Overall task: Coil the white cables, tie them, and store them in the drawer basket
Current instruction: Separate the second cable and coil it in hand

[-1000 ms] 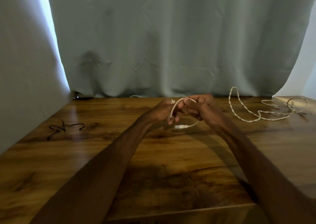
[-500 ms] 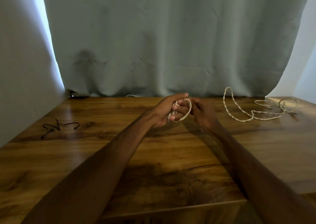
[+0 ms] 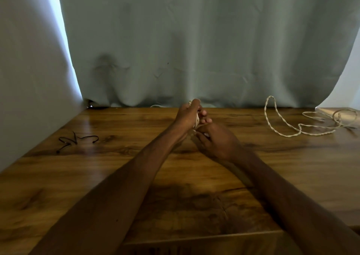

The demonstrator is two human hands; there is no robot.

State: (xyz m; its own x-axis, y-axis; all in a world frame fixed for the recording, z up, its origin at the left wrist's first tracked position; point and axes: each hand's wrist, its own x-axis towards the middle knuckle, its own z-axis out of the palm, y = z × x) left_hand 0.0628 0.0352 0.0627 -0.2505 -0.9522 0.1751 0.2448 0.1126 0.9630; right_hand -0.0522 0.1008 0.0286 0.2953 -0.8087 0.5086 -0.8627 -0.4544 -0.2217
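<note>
My left hand (image 3: 188, 116) grips a small coil of white cable (image 3: 196, 121) above the middle of the wooden table (image 3: 116, 167); most of the coil is hidden inside the fist. Just below and to its right, my right hand (image 3: 216, 139) has its fingers curled at the bottom of the coil, pinching a bit of the cable. A second white cable (image 3: 288, 130), twisted and loose, lies spread out at the back right of the table. No drawer basket is in view.
Thin black ties (image 3: 77, 140) lie on the table at the left. A grey-green curtain (image 3: 194, 50) hangs along the table's far edge. A wall (image 3: 29, 69) borders the left side.
The cable's open loop has been gathered into my left fist, which has tilted upright. My right hand has dropped below the left hand, to the coil's bottom.
</note>
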